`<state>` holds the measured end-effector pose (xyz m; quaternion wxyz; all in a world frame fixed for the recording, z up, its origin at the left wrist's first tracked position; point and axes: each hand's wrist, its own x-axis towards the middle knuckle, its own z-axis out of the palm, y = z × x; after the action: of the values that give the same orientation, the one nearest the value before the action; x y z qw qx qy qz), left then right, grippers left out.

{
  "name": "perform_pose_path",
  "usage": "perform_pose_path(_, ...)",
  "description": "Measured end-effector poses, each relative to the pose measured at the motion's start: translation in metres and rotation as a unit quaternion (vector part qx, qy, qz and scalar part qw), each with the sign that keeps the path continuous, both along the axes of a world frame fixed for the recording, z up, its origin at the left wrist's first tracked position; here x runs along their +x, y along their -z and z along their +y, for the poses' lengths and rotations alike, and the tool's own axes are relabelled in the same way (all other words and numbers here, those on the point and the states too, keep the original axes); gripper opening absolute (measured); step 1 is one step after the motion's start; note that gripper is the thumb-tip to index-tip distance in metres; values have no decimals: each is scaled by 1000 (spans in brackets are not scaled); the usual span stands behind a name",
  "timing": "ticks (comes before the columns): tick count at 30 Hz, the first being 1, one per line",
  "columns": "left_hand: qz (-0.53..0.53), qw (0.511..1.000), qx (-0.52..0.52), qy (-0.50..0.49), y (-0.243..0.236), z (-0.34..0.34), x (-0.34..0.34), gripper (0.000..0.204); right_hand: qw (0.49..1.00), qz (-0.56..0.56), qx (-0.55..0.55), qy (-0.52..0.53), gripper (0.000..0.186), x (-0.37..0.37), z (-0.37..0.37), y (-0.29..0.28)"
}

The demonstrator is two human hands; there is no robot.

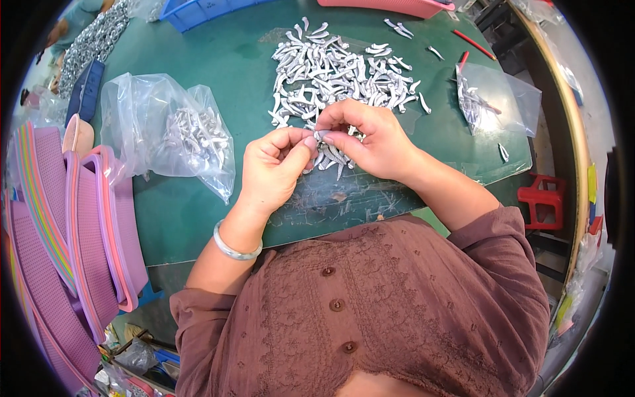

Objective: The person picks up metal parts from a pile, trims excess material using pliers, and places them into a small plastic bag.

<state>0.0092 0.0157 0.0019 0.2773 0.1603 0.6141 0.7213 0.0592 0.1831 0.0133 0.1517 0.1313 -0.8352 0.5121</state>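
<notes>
Both hands meet at the near side of a loose pile of small, curved silver metal pieces (pixel 331 76) on the green tabletop (pixel 198 231). My left hand (pixel 281 165) has thumb and fingers pinched on one small silver piece (pixel 321 135). My right hand (pixel 367 142) grips the same piece from the right, its thumb and index finger close to my left fingertips. The piece is partly hidden by the fingers. More silver pieces lie just below and around the fingertips.
Clear bags of silver pieces (pixel 195 139) (pixel 479 106) lie left and right. Stacked purple baskets (pixel 86 225) crowd the left. Blue (pixel 192 13) and pink (pixel 377 5) bins sit behind; red pens (pixel 473 43) lie right. A red stool (pixel 539 198) stands right; a co-worker (pixel 76 26) is upper left.
</notes>
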Motion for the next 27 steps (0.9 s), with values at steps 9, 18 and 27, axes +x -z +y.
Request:
perform_pose_path(9, 84, 996, -9, -20, 4, 1, 3, 9, 999, 36, 21, 4, 17, 0, -1, 2)
perform_pose_path(18, 121, 990, -11, -65, 8, 0, 4, 6, 1000, -5, 17, 17, 18, 1, 1, 0)
perform_pose_path(27, 111, 993, -2, -46, 5, -1, 3, 11, 998, -50, -47, 10, 16, 0, 4, 6)
